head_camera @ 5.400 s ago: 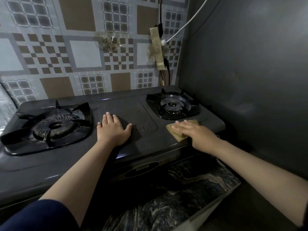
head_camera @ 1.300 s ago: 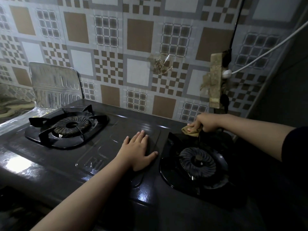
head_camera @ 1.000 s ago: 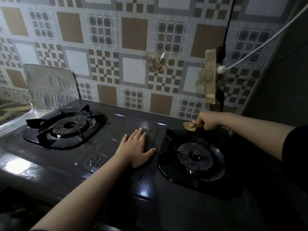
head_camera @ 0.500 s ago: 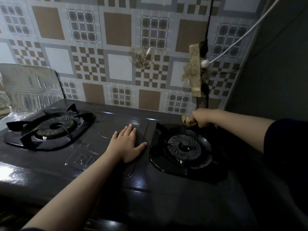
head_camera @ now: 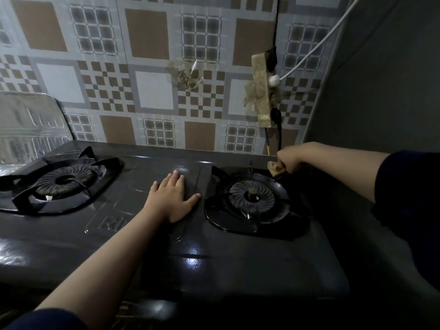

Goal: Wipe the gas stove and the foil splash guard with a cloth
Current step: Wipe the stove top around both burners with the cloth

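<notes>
Stove: the dark gas stove [head_camera: 238, 253] fills your lower view, glossy with glare patches.
Splash guard: the foil splash guard [head_camera: 28, 125] stands at 9 o'clock.
Left hand: your left hand [head_camera: 173, 198] lies flat, fingers straight, between the burners.
Right hand: your right hand [head_camera: 289, 158] is curled tight around the cloth.
Cloth: the tan cloth [head_camera: 275, 169], bunched, sits at 2 o'clock of the right burner [head_camera: 252, 198].
</notes>
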`<state>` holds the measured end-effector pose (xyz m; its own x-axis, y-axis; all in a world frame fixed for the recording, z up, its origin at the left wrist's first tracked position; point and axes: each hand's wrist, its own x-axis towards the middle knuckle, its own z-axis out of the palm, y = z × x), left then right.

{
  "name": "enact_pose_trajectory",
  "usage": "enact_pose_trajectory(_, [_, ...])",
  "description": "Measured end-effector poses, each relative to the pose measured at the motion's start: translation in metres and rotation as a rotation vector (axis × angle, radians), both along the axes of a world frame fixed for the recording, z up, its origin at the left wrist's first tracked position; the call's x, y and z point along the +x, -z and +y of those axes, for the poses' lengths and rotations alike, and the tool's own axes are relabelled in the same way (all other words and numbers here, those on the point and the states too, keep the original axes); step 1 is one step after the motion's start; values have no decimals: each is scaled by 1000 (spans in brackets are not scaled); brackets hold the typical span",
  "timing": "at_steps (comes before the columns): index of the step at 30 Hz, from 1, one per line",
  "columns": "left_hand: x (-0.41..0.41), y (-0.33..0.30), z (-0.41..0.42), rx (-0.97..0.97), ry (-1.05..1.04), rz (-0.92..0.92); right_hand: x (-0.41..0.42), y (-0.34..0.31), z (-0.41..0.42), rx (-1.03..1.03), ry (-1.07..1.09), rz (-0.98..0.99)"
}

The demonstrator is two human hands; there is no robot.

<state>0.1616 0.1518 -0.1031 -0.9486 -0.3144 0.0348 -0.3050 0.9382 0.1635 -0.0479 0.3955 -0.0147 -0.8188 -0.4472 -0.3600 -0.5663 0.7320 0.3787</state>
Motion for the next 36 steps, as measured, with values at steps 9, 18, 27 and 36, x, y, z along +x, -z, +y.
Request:
enact_pose_trajectory(9, [-3,0,-2,-24,-7,-1,14,-11,26,-307,284,-222])
enact_pose_trajectory(18, [-1,2,-1,-9,22,12,45,-1,43,-590,503,-184])
enact_pose_trajectory(27, [2,-1,-3,34,73,16,70,12,42,-759,669,-104])
enact_pose_trajectory(36, [0,0,-2,57,88,11,90,20,45,-519,581,-1])
